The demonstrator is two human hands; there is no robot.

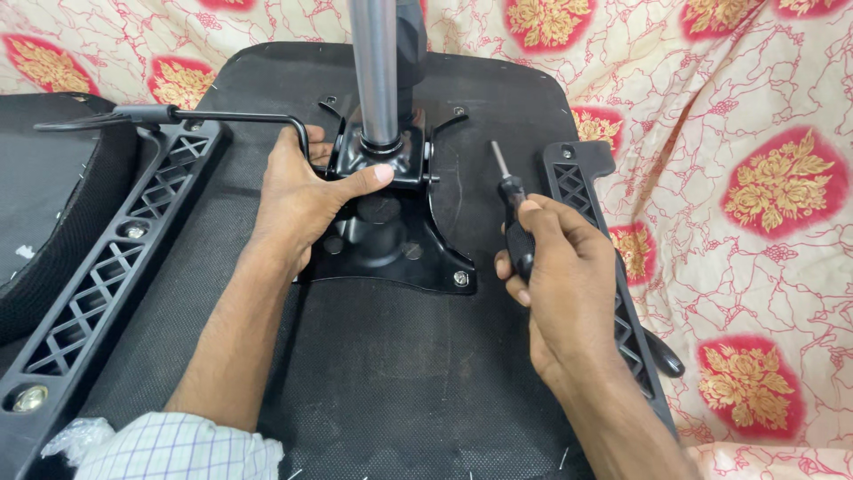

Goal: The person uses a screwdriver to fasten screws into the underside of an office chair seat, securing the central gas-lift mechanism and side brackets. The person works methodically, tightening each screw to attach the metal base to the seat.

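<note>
Screwdriver [514, 222] sits in right hand [569, 293], fingers wrapped round its black handle, thumb along the top; shaft is bare metal, long axis runs up and slightly left, tip pointing away from the person. Tip hangs free w/ open room around it, between the black metal mechanism plate [391, 236] to the left and the right plastic armrest bracket [591, 231] just right of the hand.

Left hand [302, 200] is pressed on the plate, thumb stretched across its front toward the steel gas cylinder [375, 71], fingers curled over the far-left edge near the thin bent lever [222, 117]. Cylinder is smooth, shiny, round, standing up out of the plate's middle. Plate is glossy black w/ flared corners; one bolt [460, 278] shows at its near-right corner, just left of the right hand.

All lies on the upturned seat base [400, 382], black rough fabric, rounded far corners. Left of the left arm: 2nd armrest bracket [98, 293], lattice-ribbed plastic, running diagonally. Beyond the seat's right edge: cream cloth [755, 178] w/ red-gold flower print. Checked sleeve [178, 449] at the left forearm.
</note>
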